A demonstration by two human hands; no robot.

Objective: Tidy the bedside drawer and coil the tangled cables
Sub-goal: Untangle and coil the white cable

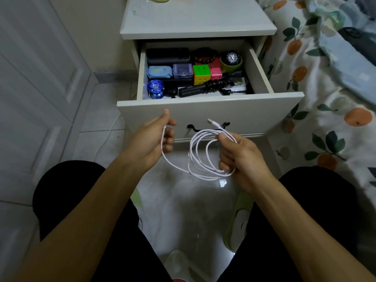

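While the white cable (200,157) hangs in loops in front of the drawer face, we hold it at two places: our right hand (240,159) pinches the gathered coils between thumb and curled fingers, with the silver plug (211,122) sticking up above that grip, and our left hand (156,139) closes finger and thumb round the free tail, which sags in a slack curve between the two hands. Both hands sit low, just in front of the black drawer handle (195,128). Above them the bedside drawer (203,104) stands pulled out and packed: a dark case (167,55) at the back left, a bead bracelet (204,55) and a black watch (232,58) on a green roll beside it, then a blue packet (159,71), a purple box (182,71), a green-topped puzzle cube (201,74) and a small pink cube (215,73). Along the front lie a blue yo-yo (155,88), a black earbud case (170,90) and a coiled black cable (215,85). To our right, the orange-print bedding (325,78) runs alongside the nightstand (195,21).
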